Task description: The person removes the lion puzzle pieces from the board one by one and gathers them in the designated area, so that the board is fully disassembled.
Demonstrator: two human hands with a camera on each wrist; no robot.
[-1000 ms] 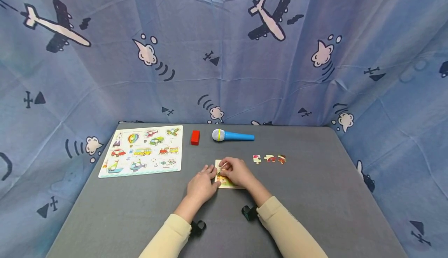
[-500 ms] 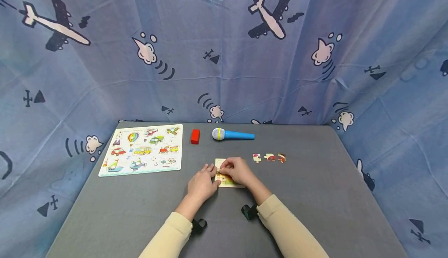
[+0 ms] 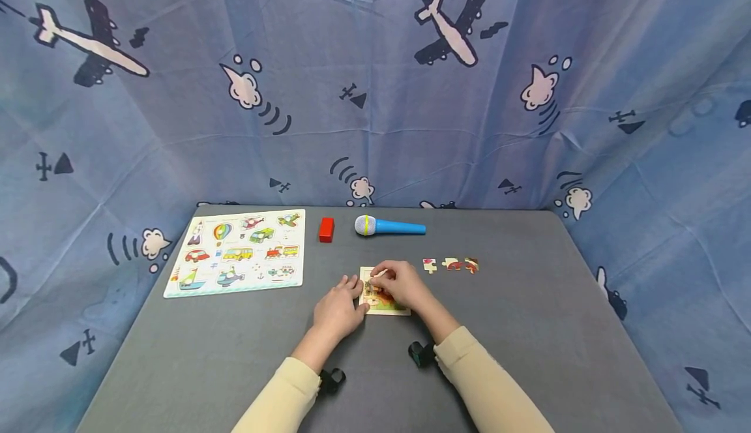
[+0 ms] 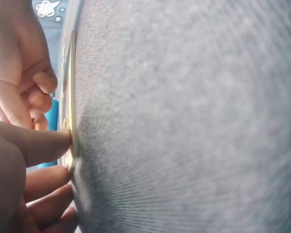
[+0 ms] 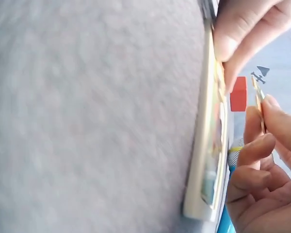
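A small wooden jigsaw board (image 3: 387, 312) with a pale border and a coloured picture lies on the table between both hands. My left hand (image 3: 337, 312) rests at its left side, fingers fairly straight, with the thumb and fingertips (image 4: 63, 141) on the border. Over the board, my right hand (image 3: 405, 287) pinches a thin puzzle piece (image 5: 258, 102) between thumb and forefinger, its other fingers curled. In the right wrist view the piece stands edge-on, slightly above the board. The right hand hides part of the board in the head view.
Several loose puzzle pieces (image 3: 452, 264) lie to the right, beyond the right hand. A toy microphone (image 3: 390, 226) and a red block (image 3: 326, 229) lie at the back. A large picture board with vehicles (image 3: 235, 253) is at the left. A patterned curtain (image 3: 375, 94) hangs behind the table.
My right hand has shifted slightly up and to the right over the board, showing more of its picture. The left hand has stayed in place.
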